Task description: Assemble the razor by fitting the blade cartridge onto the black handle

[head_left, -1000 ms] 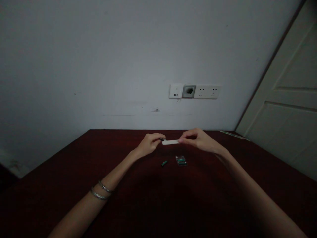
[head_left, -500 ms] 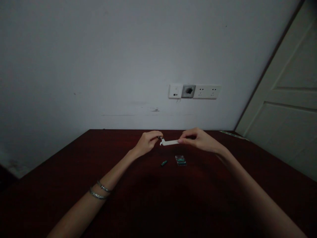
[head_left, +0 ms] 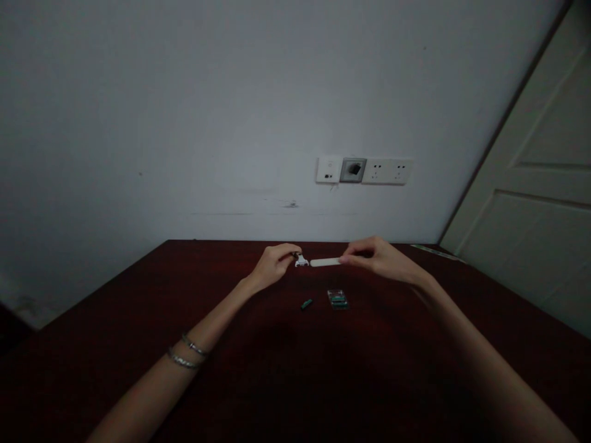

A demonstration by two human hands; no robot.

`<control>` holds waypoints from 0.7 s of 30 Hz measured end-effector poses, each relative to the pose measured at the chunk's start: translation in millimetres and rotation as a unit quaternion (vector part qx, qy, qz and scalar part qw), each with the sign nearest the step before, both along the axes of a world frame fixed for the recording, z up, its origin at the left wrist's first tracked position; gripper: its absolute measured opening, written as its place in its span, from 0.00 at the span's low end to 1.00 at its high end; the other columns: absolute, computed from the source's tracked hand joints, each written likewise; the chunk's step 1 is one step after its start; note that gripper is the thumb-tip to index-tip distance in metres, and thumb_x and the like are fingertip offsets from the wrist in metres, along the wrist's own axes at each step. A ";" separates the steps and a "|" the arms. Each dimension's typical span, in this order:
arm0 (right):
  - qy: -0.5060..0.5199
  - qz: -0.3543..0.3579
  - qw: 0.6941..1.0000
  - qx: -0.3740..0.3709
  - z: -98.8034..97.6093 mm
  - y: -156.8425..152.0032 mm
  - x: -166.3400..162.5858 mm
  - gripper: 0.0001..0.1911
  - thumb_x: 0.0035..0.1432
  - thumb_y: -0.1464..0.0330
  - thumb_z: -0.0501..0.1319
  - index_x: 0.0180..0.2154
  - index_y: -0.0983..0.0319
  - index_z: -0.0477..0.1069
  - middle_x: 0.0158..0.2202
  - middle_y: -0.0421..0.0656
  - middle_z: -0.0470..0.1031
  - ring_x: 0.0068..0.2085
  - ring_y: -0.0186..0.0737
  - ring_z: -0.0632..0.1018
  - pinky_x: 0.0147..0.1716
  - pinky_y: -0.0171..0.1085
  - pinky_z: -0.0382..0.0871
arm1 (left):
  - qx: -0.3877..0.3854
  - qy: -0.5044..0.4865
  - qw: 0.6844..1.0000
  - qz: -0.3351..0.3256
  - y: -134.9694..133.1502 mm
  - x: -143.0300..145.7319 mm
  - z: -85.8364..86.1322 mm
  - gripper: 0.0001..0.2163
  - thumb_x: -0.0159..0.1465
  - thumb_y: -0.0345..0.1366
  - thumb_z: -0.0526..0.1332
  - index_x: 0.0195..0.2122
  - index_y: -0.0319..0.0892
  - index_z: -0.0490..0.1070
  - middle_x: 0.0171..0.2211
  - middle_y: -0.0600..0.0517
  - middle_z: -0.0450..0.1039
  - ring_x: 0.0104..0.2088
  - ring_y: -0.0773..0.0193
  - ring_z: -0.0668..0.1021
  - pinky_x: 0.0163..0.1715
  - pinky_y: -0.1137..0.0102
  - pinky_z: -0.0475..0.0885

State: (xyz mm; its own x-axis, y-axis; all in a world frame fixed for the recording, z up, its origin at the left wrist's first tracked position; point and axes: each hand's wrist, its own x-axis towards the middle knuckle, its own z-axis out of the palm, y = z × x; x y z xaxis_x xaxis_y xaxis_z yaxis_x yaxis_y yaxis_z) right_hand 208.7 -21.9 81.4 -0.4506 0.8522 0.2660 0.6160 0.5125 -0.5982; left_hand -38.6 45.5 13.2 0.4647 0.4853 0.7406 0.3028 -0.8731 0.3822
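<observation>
While both your arms stretch out over the dark red table [head_left: 138, 320], your hands meet near its far edge, raised a little above the wood. Your left hand [head_left: 273, 266] is closed in a pinch, thumb and forefinger gripping a small white piece [head_left: 301, 261] that sticks out to the right of your fingertips; it is too small to make out its exact shape. Your right hand [head_left: 381, 258] is also closed in a pinch, holding the right end of a slim white handle [head_left: 325, 263] that lies level and points left towards the other hand. The handle's free end sits just beside the small white piece, with a narrow gap showing between them, so the two parts are apart, not joined.

Below your hands, on the table, a small green piece [head_left: 306, 304] lies tilted, nearer to your left hand. Just to its right rests a little clear case [head_left: 338, 299] with something green inside, nearer to your right hand. Neither is touched.

Two thin bracelets [head_left: 189, 354] circle your left forearm. On the pale wall behind the table sits a row of sockets [head_left: 364, 170], and a white door [head_left: 535, 191] stands at the right.
</observation>
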 end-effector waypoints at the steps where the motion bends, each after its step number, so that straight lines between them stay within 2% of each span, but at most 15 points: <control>1: 0.004 -0.005 1.000 0.001 0.3 -0.6 -0.1 0.17 0.52 0.57 0.57 0.27 0.63 0.75 0.24 0.42 0.73 0.26 0.34 0.68 0.26 0.34 0.58 | -0.005 0.000 1.000 0.002 -0.4 0.3 0.0 0.11 0.57 0.25 0.54 0.38 0.37 0.72 0.37 0.47 0.75 0.38 0.65 0.76 0.41 0.67 0.71; 7: 0.004 0.031 0.999 0.021 -4.0 -1.2 -11.2 0.16 0.53 0.57 0.57 0.27 0.63 0.75 0.24 0.42 0.73 0.26 0.34 0.68 0.26 0.34 0.58 | -0.024 -0.001 1.000 -0.014 -6.0 3.5 1.8 0.11 0.57 0.24 0.53 0.37 0.37 0.72 0.37 0.47 0.75 0.38 0.65 0.77 0.40 0.68 0.71; 12: 0.005 0.018 1.000 0.003 -4.1 5.1 1.8 0.17 0.53 0.57 0.57 0.27 0.63 0.74 0.24 0.41 0.72 0.26 0.34 0.68 0.26 0.34 0.59 | -0.056 -0.011 0.998 0.004 -4.2 1.0 3.2 0.11 0.57 0.24 0.54 0.37 0.38 0.73 0.36 0.48 0.76 0.38 0.64 0.76 0.41 0.67 0.70; 18: 0.027 0.022 0.999 0.022 -2.8 -1.3 -11.5 0.17 0.53 0.56 0.57 0.27 0.63 0.74 0.23 0.41 0.72 0.25 0.33 0.68 0.25 0.34 0.59 | -0.070 -0.003 0.998 -0.007 -5.8 2.4 3.9 0.11 0.57 0.24 0.53 0.36 0.38 0.73 0.35 0.48 0.75 0.37 0.65 0.76 0.40 0.68 0.70; 21: 0.014 0.011 1.000 0.010 -2.1 1.1 -5.2 0.17 0.52 0.56 0.58 0.27 0.63 0.74 0.23 0.41 0.71 0.26 0.34 0.68 0.25 0.34 0.58 | -0.076 -0.003 0.997 -0.009 -7.0 2.7 5.4 0.10 0.57 0.25 0.54 0.36 0.38 0.72 0.35 0.49 0.75 0.37 0.65 0.76 0.41 0.68 0.69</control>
